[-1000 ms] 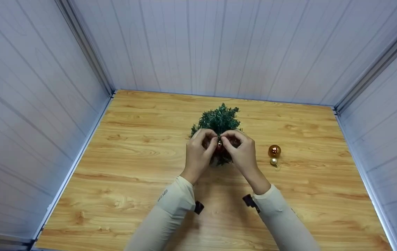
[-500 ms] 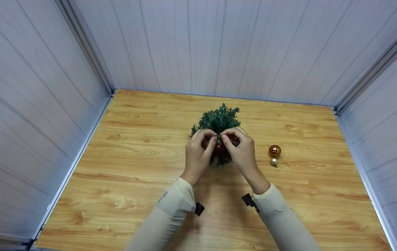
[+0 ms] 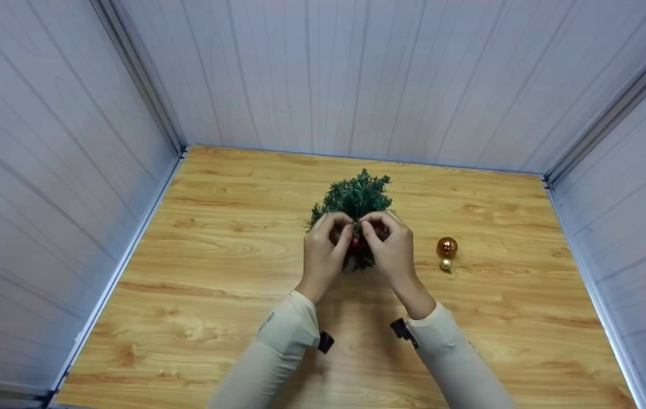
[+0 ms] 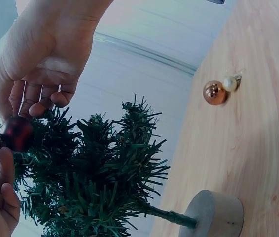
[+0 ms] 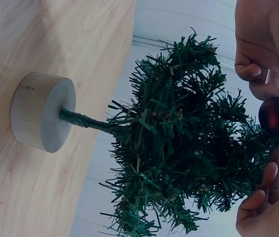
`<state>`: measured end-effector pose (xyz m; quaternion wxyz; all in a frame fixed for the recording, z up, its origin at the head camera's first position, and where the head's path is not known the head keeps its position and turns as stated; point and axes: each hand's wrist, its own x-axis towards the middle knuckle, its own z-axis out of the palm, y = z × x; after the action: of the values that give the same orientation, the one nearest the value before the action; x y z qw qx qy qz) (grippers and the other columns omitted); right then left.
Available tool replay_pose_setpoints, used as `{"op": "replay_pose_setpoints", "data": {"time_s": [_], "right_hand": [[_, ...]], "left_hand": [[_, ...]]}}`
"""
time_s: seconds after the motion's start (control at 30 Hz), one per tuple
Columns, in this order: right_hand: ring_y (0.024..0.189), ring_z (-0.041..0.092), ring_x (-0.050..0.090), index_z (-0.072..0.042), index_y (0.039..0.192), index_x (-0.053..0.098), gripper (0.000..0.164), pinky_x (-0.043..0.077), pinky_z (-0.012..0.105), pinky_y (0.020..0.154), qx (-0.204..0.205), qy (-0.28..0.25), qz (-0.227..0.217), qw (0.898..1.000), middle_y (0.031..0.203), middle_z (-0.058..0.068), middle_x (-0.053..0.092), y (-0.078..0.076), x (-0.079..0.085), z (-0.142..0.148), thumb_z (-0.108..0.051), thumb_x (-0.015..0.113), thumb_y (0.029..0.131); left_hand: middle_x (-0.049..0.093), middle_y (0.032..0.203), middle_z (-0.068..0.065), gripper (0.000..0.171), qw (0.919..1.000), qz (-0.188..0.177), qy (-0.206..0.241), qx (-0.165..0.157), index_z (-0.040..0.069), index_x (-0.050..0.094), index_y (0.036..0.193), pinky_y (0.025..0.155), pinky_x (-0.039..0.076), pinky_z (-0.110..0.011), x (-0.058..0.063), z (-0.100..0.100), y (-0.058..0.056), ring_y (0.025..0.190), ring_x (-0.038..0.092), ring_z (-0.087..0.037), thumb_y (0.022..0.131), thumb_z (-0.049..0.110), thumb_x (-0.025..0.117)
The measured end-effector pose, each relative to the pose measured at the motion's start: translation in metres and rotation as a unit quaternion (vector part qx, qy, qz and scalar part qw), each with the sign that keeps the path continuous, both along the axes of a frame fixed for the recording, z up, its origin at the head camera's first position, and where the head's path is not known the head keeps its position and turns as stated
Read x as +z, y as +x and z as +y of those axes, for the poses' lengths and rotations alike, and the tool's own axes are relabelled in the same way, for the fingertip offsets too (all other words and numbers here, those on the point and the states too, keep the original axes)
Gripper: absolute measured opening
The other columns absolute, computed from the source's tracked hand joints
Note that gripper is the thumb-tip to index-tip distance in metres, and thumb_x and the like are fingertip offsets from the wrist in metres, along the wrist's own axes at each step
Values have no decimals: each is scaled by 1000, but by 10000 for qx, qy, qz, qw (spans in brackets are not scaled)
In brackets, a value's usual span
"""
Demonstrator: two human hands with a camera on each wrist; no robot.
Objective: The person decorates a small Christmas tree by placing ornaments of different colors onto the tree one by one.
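At the red ball [image 5: 274,116], both hands [image 3: 323,253] [image 3: 395,250] have barely moved.

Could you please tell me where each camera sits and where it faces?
Head: worn on the head, facing forward and down at the tree and table; the left hand, right hand and both sleeves show.
Left wrist: worn there, looking at the tree in a picture turned sideways, with the gold ball beyond; both hands show.
Right wrist: worn there, likewise turned sideways, facing the tree; both hands show.
Both wrist views share the red ball and the round base.
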<state>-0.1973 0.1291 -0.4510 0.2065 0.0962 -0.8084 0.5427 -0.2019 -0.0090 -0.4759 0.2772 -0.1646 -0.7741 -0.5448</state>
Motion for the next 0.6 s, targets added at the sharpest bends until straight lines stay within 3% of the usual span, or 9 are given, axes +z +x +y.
{"op": "replay_pose_setpoints", "data": {"time_s": [0.27, 0.6], "right_hand": [[87, 19, 56, -8, 87, 73, 4, 44, 32, 77, -264, 342, 249, 9988, 90, 3, 68, -1, -2, 1, -8, 70, 90], [93, 19, 57, -7, 90, 73, 4, 45, 34, 84, -235, 378, 429, 9981, 92, 3, 68, 4, -6, 2, -7, 69, 88]], "left_hand": [[66, 89, -3, 4, 9999, -99, -136, 10, 7, 66, 97, 61, 49, -22, -3, 1, 1, 69, 57, -9, 94, 7, 62], [66, 89, -3, 7, 9999, -71, -114, -83, 7, 65, 98, 58, 49, -23, -6, 1, 5, 65, 57, -10, 91, 5, 65]]}}
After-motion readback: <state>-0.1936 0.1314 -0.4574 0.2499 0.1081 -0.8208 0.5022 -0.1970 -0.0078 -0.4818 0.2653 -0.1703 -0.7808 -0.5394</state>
